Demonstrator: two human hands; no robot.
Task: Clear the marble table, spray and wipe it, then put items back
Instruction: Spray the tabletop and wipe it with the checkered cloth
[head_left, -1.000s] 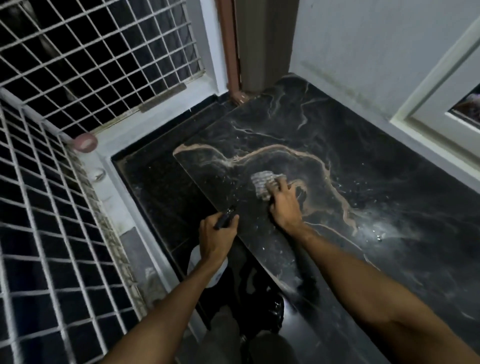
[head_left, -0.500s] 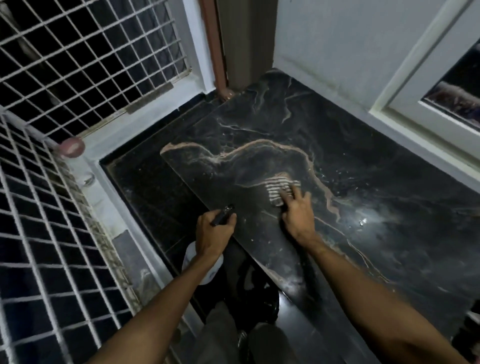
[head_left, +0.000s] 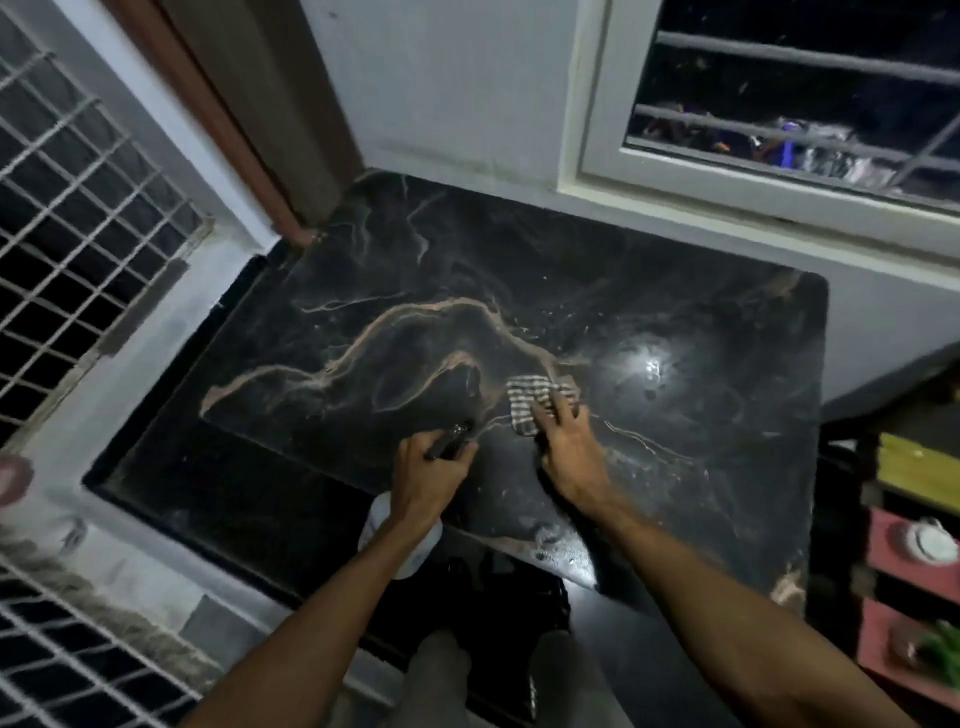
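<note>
A black marble table (head_left: 675, 291) with tan veins fills the middle of the view, set against the wall under a window. My right hand (head_left: 566, 447) presses a small striped cloth (head_left: 530, 400) flat on the marble near its centre. My left hand (head_left: 426, 473) grips a spray bottle by its dark trigger head (head_left: 452, 439); the white body (head_left: 410, 540) hangs below the hand at the table's near edge. Wet droplets and a light glare (head_left: 652, 366) show on the marble to the right of the cloth.
A white metal grille (head_left: 78, 208) runs along the left. A barred window (head_left: 789, 104) sits above the table's far edge. At the right stands a rack (head_left: 914, 545) with pink and yellow shelves holding small items. My legs (head_left: 441, 670) show below the table edge.
My right hand has slid the cloth to the right across the marble. The view has lifted and swung right, bringing the window and rack into sight. My left hand keeps its hold on the bottle.
</note>
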